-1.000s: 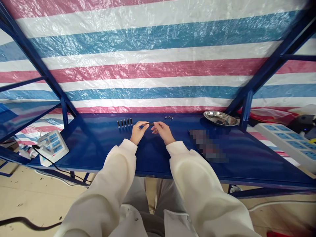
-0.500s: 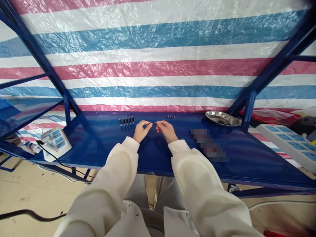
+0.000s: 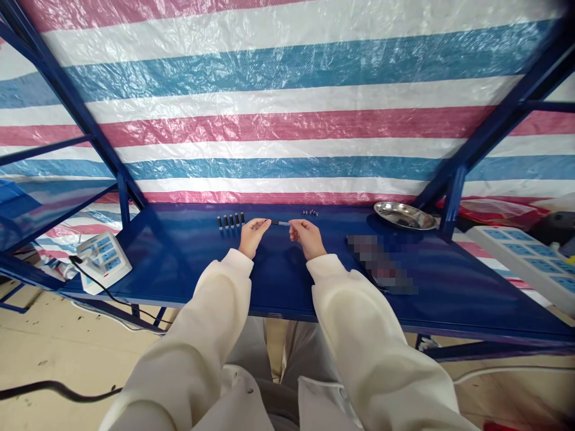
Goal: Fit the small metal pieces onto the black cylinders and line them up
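A slim pen-like tube, dark at its left part and clear or pale at its right, lies level between my hands just above the blue table. My left hand pinches its dark end with thumb and fingertips. At the other end, the fingers of my right hand are closed on the pale part. Several short black cylinders with pale lower ends stand in a row beyond my left hand. Past my right hand sit several tiny shiny pieces, too small to name.
An oval metal dish rests at the table's back right, with a blurred-out dark flat object before it. White power strips lie left and right. Blue frame posts and a striped sheet border the blue table.
My hands have drawn slightly apart, the left shifting left. More of the tube now shows between them, including its pale right part.
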{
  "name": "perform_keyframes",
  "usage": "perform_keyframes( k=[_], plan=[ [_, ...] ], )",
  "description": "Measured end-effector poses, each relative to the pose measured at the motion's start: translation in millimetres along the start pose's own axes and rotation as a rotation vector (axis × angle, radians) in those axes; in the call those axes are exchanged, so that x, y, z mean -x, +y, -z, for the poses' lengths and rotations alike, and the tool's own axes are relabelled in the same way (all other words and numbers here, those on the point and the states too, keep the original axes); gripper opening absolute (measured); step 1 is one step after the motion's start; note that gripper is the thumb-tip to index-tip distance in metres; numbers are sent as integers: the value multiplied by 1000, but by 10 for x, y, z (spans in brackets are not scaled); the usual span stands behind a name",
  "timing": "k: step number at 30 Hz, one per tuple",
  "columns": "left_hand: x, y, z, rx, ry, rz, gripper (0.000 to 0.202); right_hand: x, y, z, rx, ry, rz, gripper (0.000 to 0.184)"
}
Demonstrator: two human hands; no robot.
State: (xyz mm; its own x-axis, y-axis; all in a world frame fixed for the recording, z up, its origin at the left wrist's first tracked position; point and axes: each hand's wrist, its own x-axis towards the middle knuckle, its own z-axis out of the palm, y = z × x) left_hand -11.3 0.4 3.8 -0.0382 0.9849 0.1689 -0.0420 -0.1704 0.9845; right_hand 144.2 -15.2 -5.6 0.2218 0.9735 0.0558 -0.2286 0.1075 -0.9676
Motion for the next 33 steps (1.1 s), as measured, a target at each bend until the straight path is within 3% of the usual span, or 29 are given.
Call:
perform_keyframes(
  k=[7, 15, 20, 33],
  plan=[
    [10, 12, -1, 31, -24, 24, 33, -22, 3, 13, -1, 84, 17, 31],
    [30, -34, -24, 16, -211, 69, 33, 37, -4, -40, 20, -146, 23, 44],
    [13, -54, -1, 12, -237, 45, 39, 38, 21, -44, 29, -241, -13, 47],
    [-3, -77, 8, -12, -251, -20, 40, 67, -5, -48, 64, -311, -88, 43]
  ],
)
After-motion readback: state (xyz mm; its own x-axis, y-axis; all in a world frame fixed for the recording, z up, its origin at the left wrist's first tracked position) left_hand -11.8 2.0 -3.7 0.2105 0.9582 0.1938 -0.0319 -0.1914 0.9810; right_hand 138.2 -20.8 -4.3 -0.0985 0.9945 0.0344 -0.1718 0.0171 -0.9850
